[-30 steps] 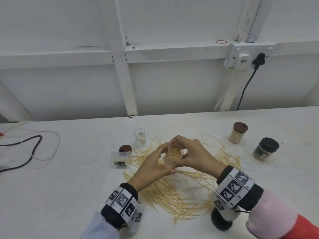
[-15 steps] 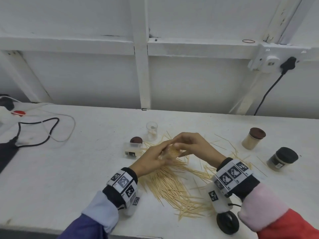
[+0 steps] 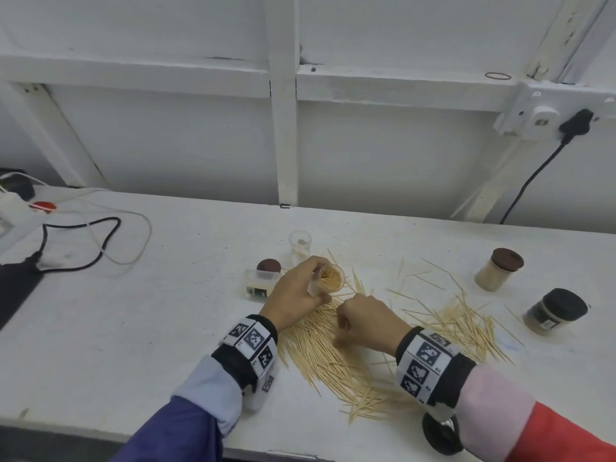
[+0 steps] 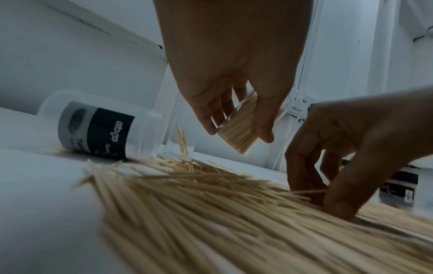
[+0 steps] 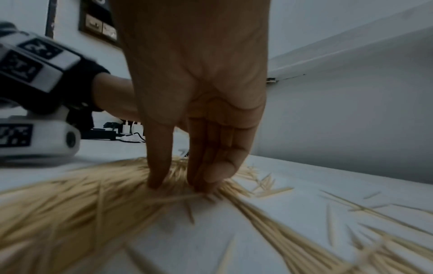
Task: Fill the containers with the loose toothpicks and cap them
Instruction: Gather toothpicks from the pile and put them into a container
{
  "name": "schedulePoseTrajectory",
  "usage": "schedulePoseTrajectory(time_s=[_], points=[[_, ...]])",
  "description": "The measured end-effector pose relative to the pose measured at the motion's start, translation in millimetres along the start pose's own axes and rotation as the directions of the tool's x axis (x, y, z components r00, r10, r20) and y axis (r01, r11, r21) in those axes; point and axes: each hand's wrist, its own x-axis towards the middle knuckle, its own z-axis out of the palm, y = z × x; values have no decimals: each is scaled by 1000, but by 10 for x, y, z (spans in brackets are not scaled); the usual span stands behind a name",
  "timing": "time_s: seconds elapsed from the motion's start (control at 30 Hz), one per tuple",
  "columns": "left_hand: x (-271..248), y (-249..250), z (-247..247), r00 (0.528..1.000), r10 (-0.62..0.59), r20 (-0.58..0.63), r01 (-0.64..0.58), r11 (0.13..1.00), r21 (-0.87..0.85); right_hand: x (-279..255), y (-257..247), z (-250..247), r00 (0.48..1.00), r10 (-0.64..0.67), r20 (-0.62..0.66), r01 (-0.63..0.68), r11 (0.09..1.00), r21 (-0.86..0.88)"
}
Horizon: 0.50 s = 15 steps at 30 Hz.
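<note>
My left hand grips a clear container packed with toothpicks, tilted with its open mouth toward me, just above the table. In the left wrist view the container sits between the thumb and fingers of that hand. My right hand reaches down into the loose toothpick pile, knuckles up. Its thumb and fingers pinch a few toothpicks off the pile. More toothpicks lie scattered to the right.
An open clear container stands behind my left hand. A labelled one lies on its side beside a brown cap. At the right stand a brown-capped container and a black-capped one. Cables lie at the far left.
My right hand has left the container and dropped toward me onto the toothpick pile. My left hand now holds the container alone. The head view has swung left.
</note>
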Motion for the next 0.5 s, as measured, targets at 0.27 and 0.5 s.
schedulePoseTrajectory(time_s=[0.27,0.5], points=[[66,40,68,998,-52,19,49,990,134,-45,46,-69,999,22,-42,-26,993,-116],[80,23,73,999,0,-44,8,984,179,-140,354,-301,997,62,-44,-58,994,93]])
